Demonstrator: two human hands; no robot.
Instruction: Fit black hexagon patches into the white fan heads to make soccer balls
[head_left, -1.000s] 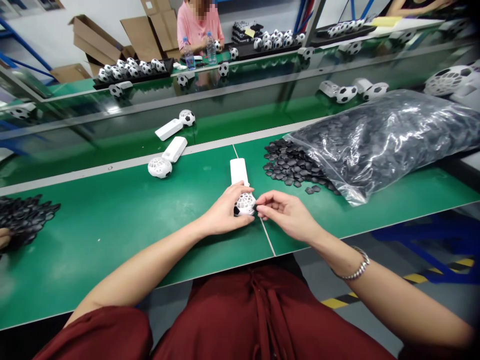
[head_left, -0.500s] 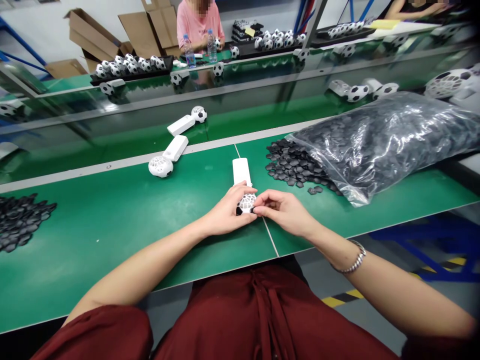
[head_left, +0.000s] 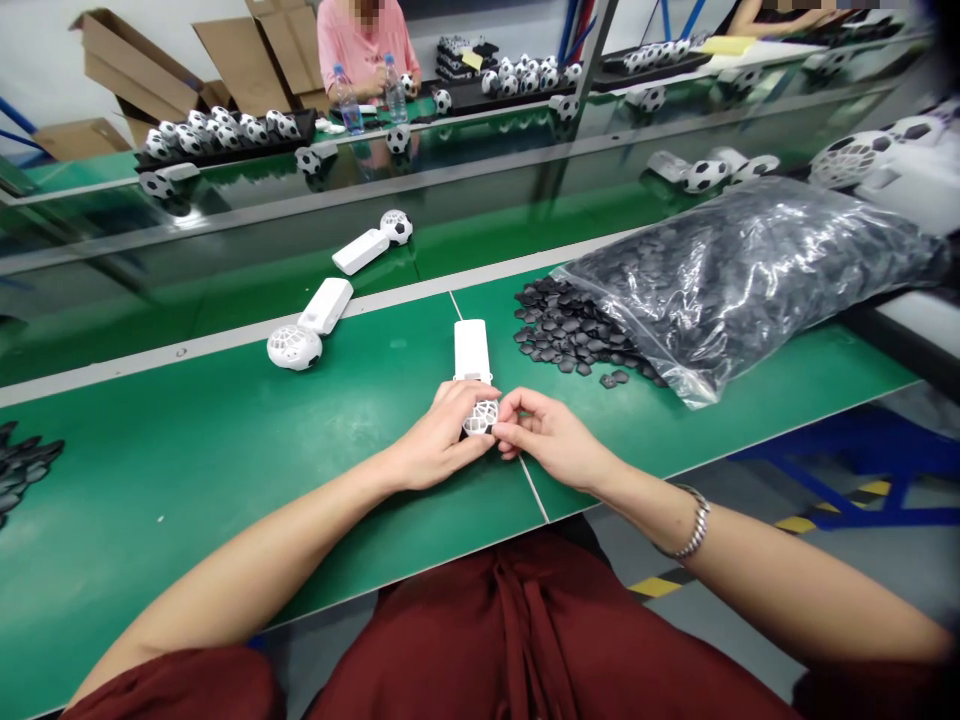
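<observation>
A white device with a flat rectangular body [head_left: 472, 348] and a round football-patterned grille head [head_left: 481, 417] lies on the green table in front of me. My left hand [head_left: 439, 435] curls around the left side of the head, thumb at its near edge and fingers across the top. My right hand [head_left: 551, 435] pinches at the head's right edge with thumb and index finger. Whatever sits between those fingertips is too small and covered to make out. Beyond the right hand, loose black pentagon pieces [head_left: 559, 325] spill from a clear plastic bag [head_left: 720, 280].
Similar football-headed devices lie to the left [head_left: 295, 347] and on the lower green strip [head_left: 364, 250] behind a pale rail. More black pieces [head_left: 26, 465] are heaped at far left. Across the line, a person in a pink top [head_left: 367, 50] sits near bottles and trays of football heads [head_left: 217, 135].
The view has swung slightly right, so most surroundings sit farther left. Both hands stay at the grille head, and a dark bit seen by the right fingertips is less visible now.
</observation>
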